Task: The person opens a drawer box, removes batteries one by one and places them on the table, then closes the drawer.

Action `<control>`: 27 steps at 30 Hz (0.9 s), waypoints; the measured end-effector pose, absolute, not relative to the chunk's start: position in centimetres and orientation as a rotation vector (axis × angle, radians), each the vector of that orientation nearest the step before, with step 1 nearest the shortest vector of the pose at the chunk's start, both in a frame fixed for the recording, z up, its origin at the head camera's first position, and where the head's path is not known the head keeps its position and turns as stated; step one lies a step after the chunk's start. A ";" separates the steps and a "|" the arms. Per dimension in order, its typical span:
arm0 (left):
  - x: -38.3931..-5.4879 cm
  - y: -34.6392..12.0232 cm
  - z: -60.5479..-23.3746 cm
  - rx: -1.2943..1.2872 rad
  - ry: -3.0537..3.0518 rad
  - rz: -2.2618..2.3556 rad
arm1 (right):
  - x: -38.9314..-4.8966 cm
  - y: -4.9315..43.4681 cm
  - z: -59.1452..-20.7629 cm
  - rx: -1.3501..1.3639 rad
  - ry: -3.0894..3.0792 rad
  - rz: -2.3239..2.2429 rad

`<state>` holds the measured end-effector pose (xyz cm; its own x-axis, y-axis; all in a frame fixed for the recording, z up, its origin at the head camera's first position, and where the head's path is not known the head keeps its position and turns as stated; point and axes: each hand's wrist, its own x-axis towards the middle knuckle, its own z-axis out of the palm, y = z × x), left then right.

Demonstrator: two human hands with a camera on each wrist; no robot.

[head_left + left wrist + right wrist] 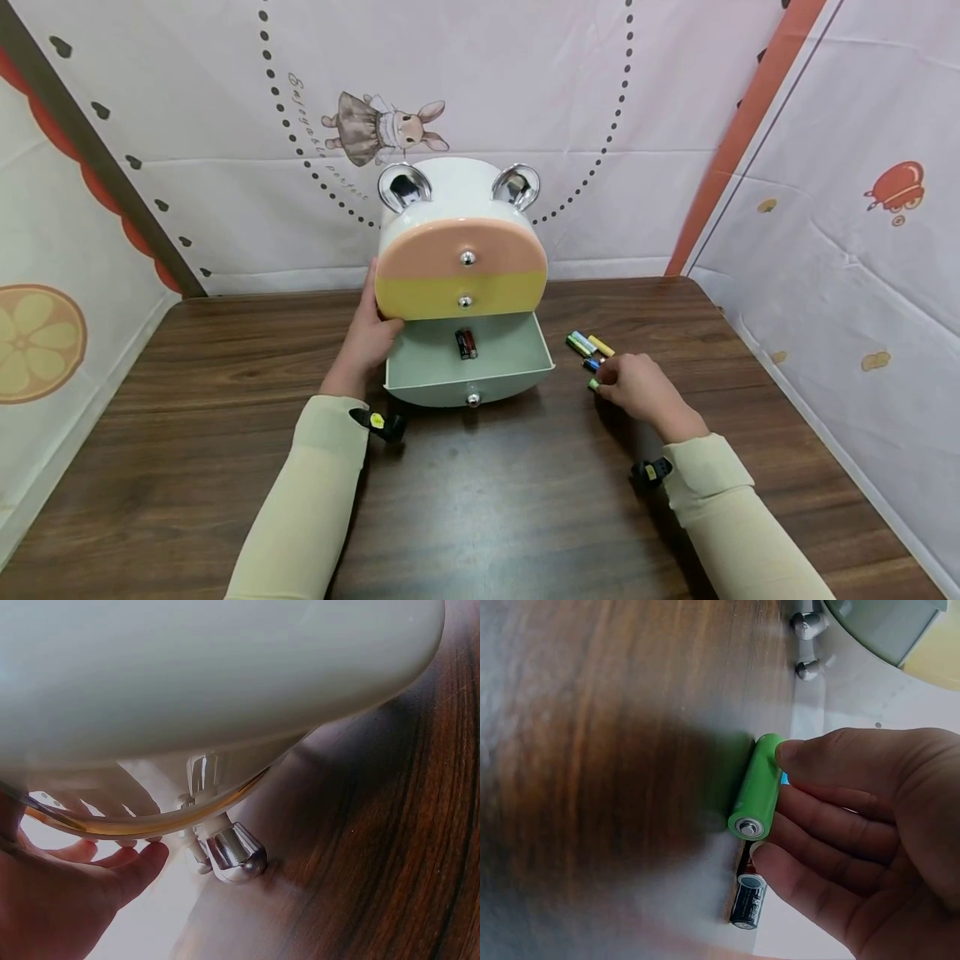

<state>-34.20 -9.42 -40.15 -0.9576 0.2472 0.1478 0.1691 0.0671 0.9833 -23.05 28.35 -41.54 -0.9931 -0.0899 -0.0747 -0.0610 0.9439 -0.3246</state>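
Note:
A rounded drawer box with silver ears stands on the table, its green bottom drawer pulled out. Two dark batteries, black and red, lie side by side in that drawer. My left hand grips the box's left side, thumb at the front edge and fingers along the side. To the right of the box, my right hand pinches a green battery close over the tabletop, with the thumb at one end. Just beyond its fingertips lie a blue battery, a yellow battery and green and pale ones.
The brown wood-grain table carries everything. A printed cloth wall rises close behind the box, with more cloth at both sides. Silver feet hold up the box, and a round knob sticks out from the open drawer.

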 end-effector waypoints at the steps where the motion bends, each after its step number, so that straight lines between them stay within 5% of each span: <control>1: -34.2 -9.4 -40.1 0.440 2.251 2.059 | -23.0 28.4 -41.5 -0.116 3.009 -0.500; 27: -34.1 -9.6 -40.1 0.441 2.241 2.060 | -22.8 25.1 -37.3 -0.303 3.189 -0.629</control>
<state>-34.11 -9.56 -40.10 -0.9568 0.2526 0.1436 0.1643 0.0626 0.9844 -22.83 25.13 -37.33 -0.9753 -0.1570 0.1555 -0.2043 0.9088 -0.3638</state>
